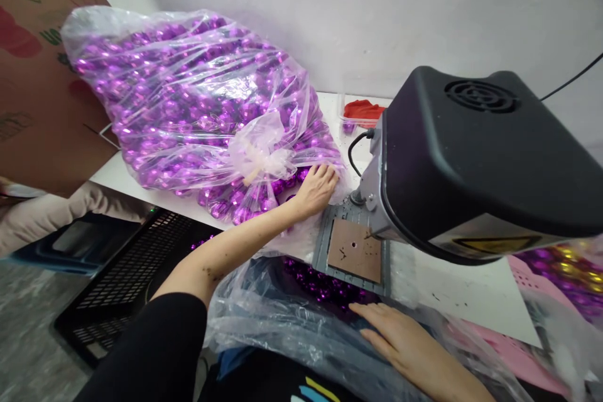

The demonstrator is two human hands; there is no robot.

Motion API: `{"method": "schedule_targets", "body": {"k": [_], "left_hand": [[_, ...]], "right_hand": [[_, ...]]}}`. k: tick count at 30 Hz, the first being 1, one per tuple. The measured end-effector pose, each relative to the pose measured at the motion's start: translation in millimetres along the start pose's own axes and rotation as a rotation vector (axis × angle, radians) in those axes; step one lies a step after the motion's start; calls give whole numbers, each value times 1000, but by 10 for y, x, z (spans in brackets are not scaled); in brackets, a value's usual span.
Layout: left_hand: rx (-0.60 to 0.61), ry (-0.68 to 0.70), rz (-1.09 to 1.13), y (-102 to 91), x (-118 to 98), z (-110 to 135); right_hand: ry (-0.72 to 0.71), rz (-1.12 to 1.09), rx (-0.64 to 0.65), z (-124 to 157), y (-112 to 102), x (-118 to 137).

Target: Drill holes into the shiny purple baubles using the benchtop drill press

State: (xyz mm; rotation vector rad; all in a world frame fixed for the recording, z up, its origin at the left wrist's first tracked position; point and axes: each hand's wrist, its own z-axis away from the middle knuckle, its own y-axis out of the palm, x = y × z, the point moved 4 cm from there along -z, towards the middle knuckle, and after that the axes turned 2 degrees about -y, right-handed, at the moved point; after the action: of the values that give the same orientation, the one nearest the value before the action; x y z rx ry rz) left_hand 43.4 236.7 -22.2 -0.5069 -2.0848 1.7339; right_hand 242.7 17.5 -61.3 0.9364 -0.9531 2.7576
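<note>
A large clear plastic bag (188, 94) full of shiny purple balls lies on the white table (461, 289), knotted near its middle. My left hand (316, 188) reaches forward and rests against the bag's lower right side, fingers curled into the plastic among the purple balls. My right hand (400, 339) lies flat, fingers stretched out, on a second open plastic bag (292, 320) in my lap that holds more purple balls (325, 282). Between the hands sits a grey machine base with a brown plate (354, 251).
A black machine head (475, 157) overhangs the plate at right. A red item in a clear tub (362, 112) sits by the wall. A cardboard box (42, 75) stands at left, a black crate (127, 270) below the table. Pink basket and more balls (565, 270) at far right.
</note>
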Motion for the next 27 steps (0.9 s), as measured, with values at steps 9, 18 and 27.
{"method": "schedule_targets", "body": {"k": [9, 18, 27], "left_hand": [[167, -123, 49, 1, 236, 91], [214, -61, 60, -71, 100, 60], [199, -43, 110, 127, 132, -182]], "right_hand": [[49, -16, -12, 126, -14, -80], [47, -46, -51, 96, -139, -69], [101, -68, -12, 314, -203, -65]]}}
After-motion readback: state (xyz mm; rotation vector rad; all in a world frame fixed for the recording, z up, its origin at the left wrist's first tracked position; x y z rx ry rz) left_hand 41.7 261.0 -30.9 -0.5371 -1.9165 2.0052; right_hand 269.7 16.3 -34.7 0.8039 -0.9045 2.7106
